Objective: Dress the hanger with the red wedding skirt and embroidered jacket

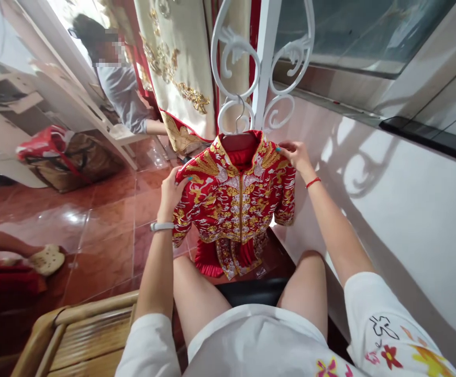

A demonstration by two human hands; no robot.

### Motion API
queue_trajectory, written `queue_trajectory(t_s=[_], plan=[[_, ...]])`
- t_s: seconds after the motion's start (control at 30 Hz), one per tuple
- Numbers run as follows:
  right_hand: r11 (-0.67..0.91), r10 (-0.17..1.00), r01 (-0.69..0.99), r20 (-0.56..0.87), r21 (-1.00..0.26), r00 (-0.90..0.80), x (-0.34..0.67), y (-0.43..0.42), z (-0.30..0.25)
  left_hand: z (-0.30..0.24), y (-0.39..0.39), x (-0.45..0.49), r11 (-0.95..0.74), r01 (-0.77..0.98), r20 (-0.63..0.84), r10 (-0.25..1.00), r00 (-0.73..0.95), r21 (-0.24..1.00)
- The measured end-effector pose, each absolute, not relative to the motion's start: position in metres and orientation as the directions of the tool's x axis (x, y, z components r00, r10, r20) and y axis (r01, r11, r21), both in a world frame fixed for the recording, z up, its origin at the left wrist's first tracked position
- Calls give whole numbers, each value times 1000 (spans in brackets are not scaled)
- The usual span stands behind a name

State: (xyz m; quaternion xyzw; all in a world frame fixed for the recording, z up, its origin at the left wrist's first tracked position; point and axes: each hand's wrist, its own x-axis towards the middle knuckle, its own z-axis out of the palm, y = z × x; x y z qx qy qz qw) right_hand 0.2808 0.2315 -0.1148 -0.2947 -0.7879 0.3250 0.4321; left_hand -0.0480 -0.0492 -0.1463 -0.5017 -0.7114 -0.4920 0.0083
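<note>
A red jacket (222, 207) with gold and silver embroidery hangs upright in front of me on a metal hanger (238, 119). The hanger's hook is at the white scrollwork of a metal rack (266, 57). My left hand (171, 192) grips the jacket's shoulder on the left, thumb on the front and the other fingers partly hidden by cloth. On the opposite shoulder, my right hand (296, 155) pinches the fabric near the collar. Below the jacket's hem, a red pleated garment (207, 259) with embroidered bands shows between my knees.
Cream and gold embroidered cloth (188, 63) hangs behind the jacket. At the back left sits another person (120, 91). A brown bag (68, 165) lies on the tiled floor (106, 220). A bamboo seat (90, 335) stands at my left, a white wall (400, 209) at my right.
</note>
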Motion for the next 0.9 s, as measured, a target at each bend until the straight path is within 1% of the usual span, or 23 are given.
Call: queue_trajectory(t_s=[0.07, 0.13, 0.2, 0.23, 0.3, 0.33, 0.37, 0.4, 0.43, 0.47, 0.5, 0.53, 0.57, 0.67, 0.77, 0.83, 0.9], plan=[[630, 747, 184, 525, -754, -409, 281, 224, -116, -156, -41, -54, -22, 691, 512, 689, -514, 723], [674, 728, 221, 582, -705, -363, 283, 203, -119, -163, -35, -51, -58, 659, 514, 677, -526, 750], [707, 707, 316, 644, -633, -293, 281, 171, -122, -165, -33, -40, -59, 651, 522, 656, -546, 756], [711, 697, 370, 671, -599, -252, 278, 153, -125, -164, -34, -31, -38, 668, 545, 613, -571, 743], [702, 691, 441, 685, -559, -231, 265, 116, -134, -159, -37, -7, 40, 740, 639, 474, -606, 672], [691, 706, 458, 658, -560, -261, 256, 100, -139, -155, -38, 8, 80, 790, 698, 422, -579, 608], [665, 738, 475, 605, -576, -299, 246, 87, -145, -150, -38, 23, 100, 848, 752, 416, -511, 521], [630, 774, 497, 539, -597, -333, 235, 78, -151, -144, -37, 37, 81, 909, 784, 479, -395, 409], [593, 805, 519, 474, -616, -356, 224, 73, -155, -137, -34, 50, 20, 959, 780, 577, -243, 284], [559, 829, 541, 424, -629, -364, 214, 72, -159, -130, -30, 61, -62, 984, 741, 666, -85, 168], [533, 846, 559, 393, -635, -359, 206, 73, -162, -123, -25, 69, -137, 988, 687, 725, 48, 77], [517, 856, 573, 382, -636, -348, 199, 76, -163, -117, -19, 74, -190, 982, 638, 757, 139, 11], [514, 858, 580, 384, -633, -341, 194, 80, -164, -110, -13, 77, -212, 977, 606, 773, 189, -33], [545, 838, 562, 417, -622, -352, 188, 91, -164, -98, 5, 77, -191, 978, 576, 791, 206, -87], [619, 782, 439, 462, -651, -418, 194, 95, -166, -94, 13, 77, -180, 979, 563, 802, 203, -96], [626, 755, 352, 427, -696, -498, 202, 94, -173, -94, 10, 80, -170, 982, 570, 800, 189, -87], [548, 765, 327, 304, -770, -568, 212, 88, -189, -95, 0, 82, -166, 984, 571, 801, 177, -71]])
